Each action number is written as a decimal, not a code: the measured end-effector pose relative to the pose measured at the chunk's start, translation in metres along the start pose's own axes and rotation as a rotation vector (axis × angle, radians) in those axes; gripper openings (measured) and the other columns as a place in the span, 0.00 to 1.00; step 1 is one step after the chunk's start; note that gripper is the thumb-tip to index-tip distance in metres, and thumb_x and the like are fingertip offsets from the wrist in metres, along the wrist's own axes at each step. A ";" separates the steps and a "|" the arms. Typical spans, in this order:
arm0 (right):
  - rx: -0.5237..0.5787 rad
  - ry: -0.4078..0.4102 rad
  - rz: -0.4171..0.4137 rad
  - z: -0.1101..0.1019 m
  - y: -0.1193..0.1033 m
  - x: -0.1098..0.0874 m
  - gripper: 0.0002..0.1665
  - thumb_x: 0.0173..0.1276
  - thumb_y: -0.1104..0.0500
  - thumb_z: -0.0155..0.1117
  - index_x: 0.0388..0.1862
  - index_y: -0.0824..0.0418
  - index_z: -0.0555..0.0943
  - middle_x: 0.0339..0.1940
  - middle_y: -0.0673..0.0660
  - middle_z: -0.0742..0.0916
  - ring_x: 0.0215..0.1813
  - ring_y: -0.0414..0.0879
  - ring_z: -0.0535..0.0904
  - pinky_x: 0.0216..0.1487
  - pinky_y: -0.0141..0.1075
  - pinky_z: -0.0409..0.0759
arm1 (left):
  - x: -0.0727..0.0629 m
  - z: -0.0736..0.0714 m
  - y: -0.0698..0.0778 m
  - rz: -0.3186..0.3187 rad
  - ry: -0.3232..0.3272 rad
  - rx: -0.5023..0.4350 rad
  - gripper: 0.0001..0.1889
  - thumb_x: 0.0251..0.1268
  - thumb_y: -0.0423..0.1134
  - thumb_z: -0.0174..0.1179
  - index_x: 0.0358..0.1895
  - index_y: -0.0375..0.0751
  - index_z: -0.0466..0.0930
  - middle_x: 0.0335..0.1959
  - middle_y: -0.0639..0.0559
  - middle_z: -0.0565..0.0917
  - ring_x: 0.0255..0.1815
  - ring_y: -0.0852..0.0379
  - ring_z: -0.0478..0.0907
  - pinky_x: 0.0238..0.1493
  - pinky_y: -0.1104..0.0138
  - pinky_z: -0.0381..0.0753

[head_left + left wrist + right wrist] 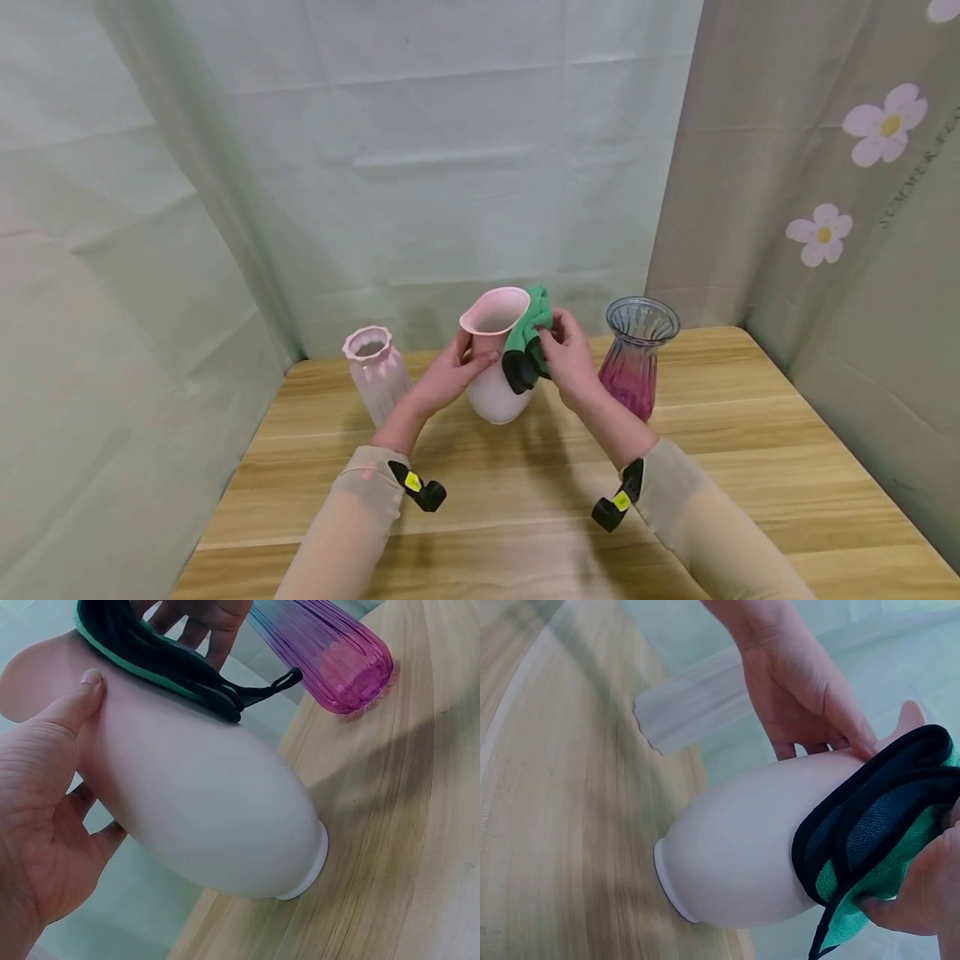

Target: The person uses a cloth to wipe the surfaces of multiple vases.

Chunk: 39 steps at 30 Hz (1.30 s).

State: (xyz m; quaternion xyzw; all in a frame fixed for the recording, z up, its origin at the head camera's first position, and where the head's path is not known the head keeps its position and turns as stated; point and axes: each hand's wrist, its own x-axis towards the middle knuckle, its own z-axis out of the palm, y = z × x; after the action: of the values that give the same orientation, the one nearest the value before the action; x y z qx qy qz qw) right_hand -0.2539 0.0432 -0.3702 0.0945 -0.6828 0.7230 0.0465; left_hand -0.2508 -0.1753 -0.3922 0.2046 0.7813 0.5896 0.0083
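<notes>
Left hand [448,373] grips pink-white vase [495,402]; right hand [572,360] pinches green-black cloth [536,318] against its two-o'clock side. Apparently wiping; next stroke likely needs steady support.

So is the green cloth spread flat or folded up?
The cloth is folded up: its black-edged layers overlap in the right wrist view, where the right hand holds it against the pale vase.

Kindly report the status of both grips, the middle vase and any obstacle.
Left grip holds middle vase by its neck. Right grip pinches green cloth against it. Nothing visibly in the way.
</notes>
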 end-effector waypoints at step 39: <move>-0.089 0.071 0.144 -0.008 0.085 -0.026 0.14 0.81 0.63 0.51 0.61 0.65 0.73 0.63 0.65 0.77 0.66 0.58 0.71 0.63 0.49 0.74 | 0.000 -0.001 -0.002 -0.013 -0.003 0.000 0.37 0.75 0.47 0.62 0.80 0.65 0.54 0.79 0.58 0.59 0.79 0.51 0.57 0.74 0.52 0.64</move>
State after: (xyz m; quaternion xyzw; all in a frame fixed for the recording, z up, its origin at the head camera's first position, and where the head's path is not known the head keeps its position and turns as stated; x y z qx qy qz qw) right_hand -0.2456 0.0473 -0.4588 0.0174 -0.7172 0.6962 0.0230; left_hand -0.2520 -0.1766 -0.3940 0.2003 0.7826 0.5893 0.0131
